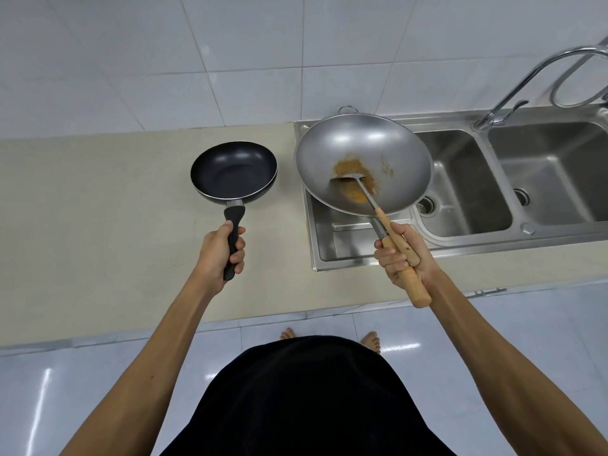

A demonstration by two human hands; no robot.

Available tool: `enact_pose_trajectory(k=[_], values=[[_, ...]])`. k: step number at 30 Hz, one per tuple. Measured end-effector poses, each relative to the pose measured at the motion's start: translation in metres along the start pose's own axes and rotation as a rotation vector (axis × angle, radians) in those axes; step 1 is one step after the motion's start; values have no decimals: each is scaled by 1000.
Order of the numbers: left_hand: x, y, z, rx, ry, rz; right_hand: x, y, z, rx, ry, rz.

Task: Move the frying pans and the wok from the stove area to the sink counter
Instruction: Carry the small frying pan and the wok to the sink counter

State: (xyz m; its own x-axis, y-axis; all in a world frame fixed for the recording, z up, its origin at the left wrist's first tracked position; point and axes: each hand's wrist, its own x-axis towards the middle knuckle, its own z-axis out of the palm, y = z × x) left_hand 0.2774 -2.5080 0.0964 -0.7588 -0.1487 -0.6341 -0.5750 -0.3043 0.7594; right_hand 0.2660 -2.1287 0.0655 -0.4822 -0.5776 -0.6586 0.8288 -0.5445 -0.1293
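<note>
Two pans held, black frying pan [234, 171], residue-stained steel wok [362, 166]

No text, label, brand, number or sign can be read anywhere in view; the frying pan [234, 171], the wok [362, 162] and the steel sink [460, 179] all show plain, unmarked surfaces. The wall tiles and the counter [98, 192] carry no print either.
</note>
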Motion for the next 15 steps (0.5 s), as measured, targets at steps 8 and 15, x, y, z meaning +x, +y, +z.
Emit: enact_pose_trajectory(k=[8,15], values=[[17,5,3,12,-1,-9,7,-1,-7,-5,-20,11],[36,5,12,35,17,-28,6,-1,-4,12,28,2]])
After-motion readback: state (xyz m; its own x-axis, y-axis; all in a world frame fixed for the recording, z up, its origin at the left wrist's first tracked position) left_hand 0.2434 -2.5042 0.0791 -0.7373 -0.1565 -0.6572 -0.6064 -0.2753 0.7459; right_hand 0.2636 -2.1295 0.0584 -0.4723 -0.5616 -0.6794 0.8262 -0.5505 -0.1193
